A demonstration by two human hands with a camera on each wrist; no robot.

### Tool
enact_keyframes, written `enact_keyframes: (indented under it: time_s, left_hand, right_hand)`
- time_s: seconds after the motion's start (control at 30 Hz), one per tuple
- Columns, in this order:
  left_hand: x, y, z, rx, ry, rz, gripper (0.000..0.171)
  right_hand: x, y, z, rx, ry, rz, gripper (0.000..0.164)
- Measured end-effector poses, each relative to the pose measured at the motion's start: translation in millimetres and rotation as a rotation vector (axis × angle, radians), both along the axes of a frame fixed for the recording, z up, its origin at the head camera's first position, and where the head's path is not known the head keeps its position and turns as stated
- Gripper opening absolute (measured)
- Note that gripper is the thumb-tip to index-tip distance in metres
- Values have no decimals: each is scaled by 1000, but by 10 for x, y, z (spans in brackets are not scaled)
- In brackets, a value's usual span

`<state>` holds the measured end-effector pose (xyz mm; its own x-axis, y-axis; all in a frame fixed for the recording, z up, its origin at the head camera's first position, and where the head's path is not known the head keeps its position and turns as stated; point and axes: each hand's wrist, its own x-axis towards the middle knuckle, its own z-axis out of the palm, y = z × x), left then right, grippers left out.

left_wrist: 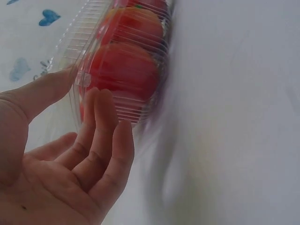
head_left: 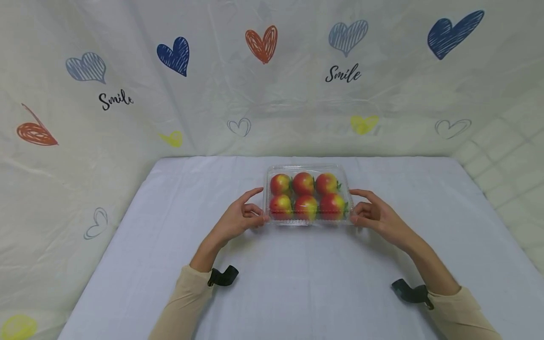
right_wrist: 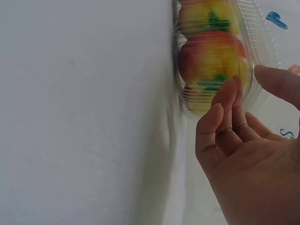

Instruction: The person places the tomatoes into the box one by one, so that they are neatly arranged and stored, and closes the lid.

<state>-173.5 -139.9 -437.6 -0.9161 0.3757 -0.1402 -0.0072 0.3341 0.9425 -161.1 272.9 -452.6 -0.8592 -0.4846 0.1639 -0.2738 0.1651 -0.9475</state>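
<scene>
A clear plastic clamshell box (head_left: 306,167) rests on the white cloth, its lid closed over several red-and-yellow fruits (head_left: 303,183) with green leaves, set in two rows. My left hand (head_left: 238,217) grips the box's left side near the front corner. In the left wrist view, the left thumb (left_wrist: 54,89) is at the rim and bent fingers (left_wrist: 105,117) touch the ribbed side below it. On the opposite side my right hand (head_left: 380,219) holds the right edge. The right wrist view shows the right thumb (right_wrist: 279,84) at the rim and fingertips (right_wrist: 226,91) against the wall.
The white cloth (head_left: 293,283) covers a table that ends at a back edge behind the box. A pale curtain (head_left: 204,94) printed with hearts and "Smile" hangs behind and to the left. Dark wrist-worn devices (head_left: 224,276) sit at both sleeve cuffs.
</scene>
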Motion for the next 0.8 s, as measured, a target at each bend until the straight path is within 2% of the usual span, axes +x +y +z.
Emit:
enact_keyframes:
  time_s: [0.17, 0.37, 0.5, 0.8]
  left_hand:
    - [6, -8, -24, 25, -8, -4, 74]
    - [8, -13, -45, 22, -13, 1, 64]
    - [6, -21, -51, 14, -24, 0, 65]
    - [10, -28, -46, 32, -48, -55, 71]
  right_hand:
    - [-4, 11, -16, 1, -1, 12, 63]
    - [5, 9, -19, 52, -34, -10, 63]
    - [4, 7, -25, 55, -40, -14, 64]
    - [-6, 8, -59, 8, -29, -2, 61]
